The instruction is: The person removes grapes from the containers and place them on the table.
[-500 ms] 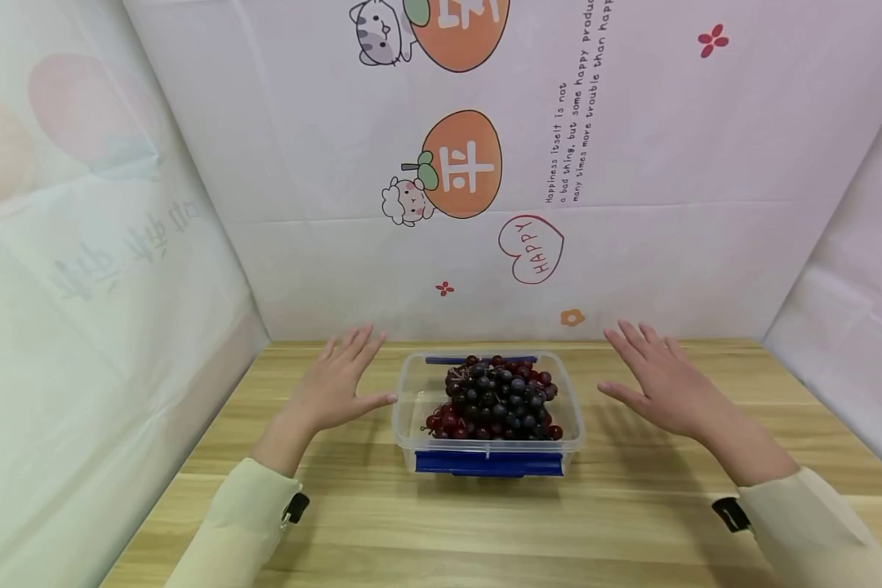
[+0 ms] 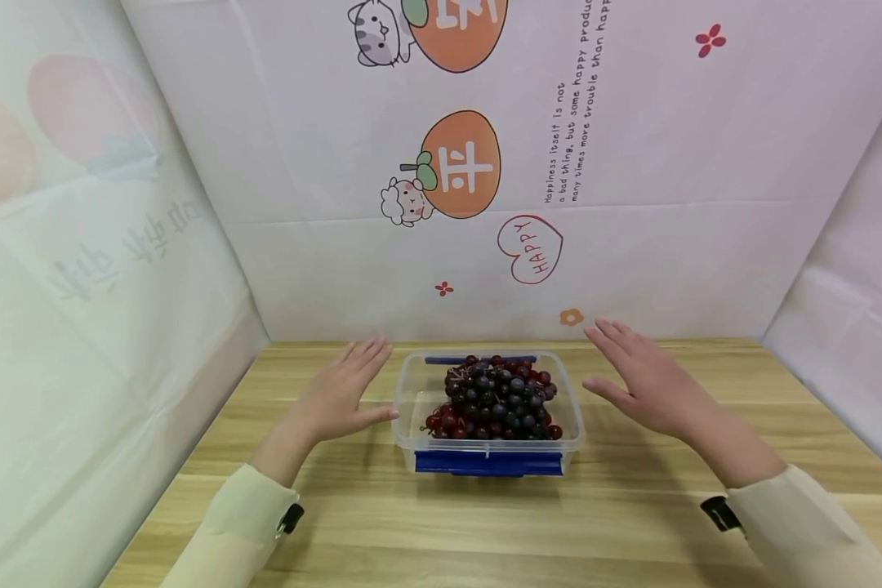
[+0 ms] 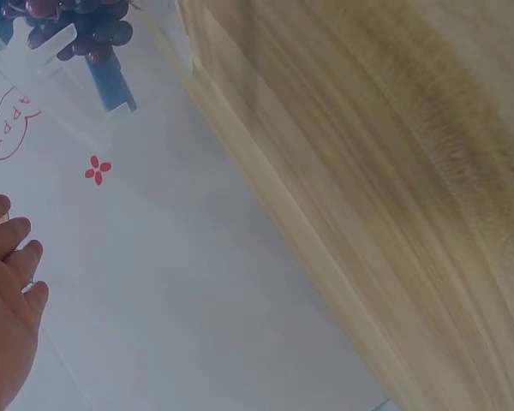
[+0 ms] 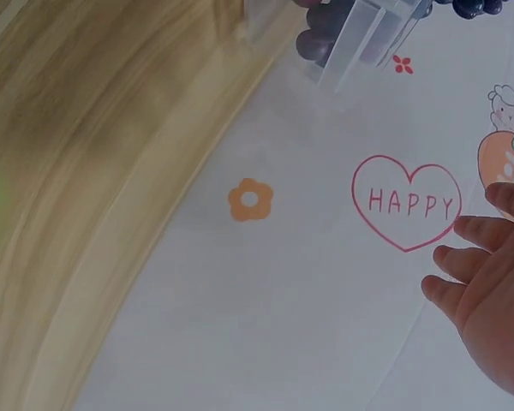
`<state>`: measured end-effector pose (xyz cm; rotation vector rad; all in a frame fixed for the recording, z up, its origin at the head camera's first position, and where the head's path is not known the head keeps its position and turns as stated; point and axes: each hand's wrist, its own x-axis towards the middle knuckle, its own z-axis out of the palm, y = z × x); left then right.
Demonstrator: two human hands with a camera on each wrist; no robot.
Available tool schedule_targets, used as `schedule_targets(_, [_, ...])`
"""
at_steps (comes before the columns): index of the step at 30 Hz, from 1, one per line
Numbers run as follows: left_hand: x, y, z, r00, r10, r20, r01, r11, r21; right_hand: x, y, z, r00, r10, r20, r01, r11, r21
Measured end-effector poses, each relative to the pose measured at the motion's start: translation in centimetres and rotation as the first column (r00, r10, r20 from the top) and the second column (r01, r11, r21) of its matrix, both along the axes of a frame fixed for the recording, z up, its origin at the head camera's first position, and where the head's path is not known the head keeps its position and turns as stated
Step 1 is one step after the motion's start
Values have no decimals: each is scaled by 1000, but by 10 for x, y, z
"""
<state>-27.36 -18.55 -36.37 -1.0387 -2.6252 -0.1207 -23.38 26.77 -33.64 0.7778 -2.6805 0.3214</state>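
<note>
A clear plastic container [image 2: 487, 446] with blue clips stands without a lid on the wooden table. Inside it lies a heap of dark grapes [image 2: 496, 400], with some redder ones at the lower left. My left hand [image 2: 338, 400] is at the container's left side, fingers extended, its thumb tip right by the rim. On the other side my right hand [image 2: 650, 384] hovers with fingers straight and thumb pointing toward the rim. Neither hand holds anything. Both wrist views show only part of each hand, with the grapes cut off at the top edge.
The wooden table [image 2: 478, 531] extends around the container. White printed cloth [image 2: 323, 269] rises behind the table, with further white sheets on the left and right sides. Black straps [image 2: 720, 513] sit at the wrists near the cream sleeves.
Both hands have moved inward, closer to the container's sides; the right hand shifted left, the left hand slightly right and down. The container and grapes have stayed in place.
</note>
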Motion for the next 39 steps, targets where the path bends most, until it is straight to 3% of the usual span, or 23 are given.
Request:
schedule_targets(7, [2,5,-6,998,-62,-14,62,998,-22,1,-11,1,997,57,-61,-59,998,-24])
schedule_targets(23, [11,12,-21,981,-192,15,192,980,-44,5,-36,0,990,135,-49,-135,991,6])
schedule_targets(33, [16,14,-24,985,-146,90,150,987,-50,6,-57,-2,986,166,36,-166,986,13])
schedule_targets(39, [15,13,-26,986,-144,85,150,987,-64,5,-67,-3,982,176,73,-179,984,23])
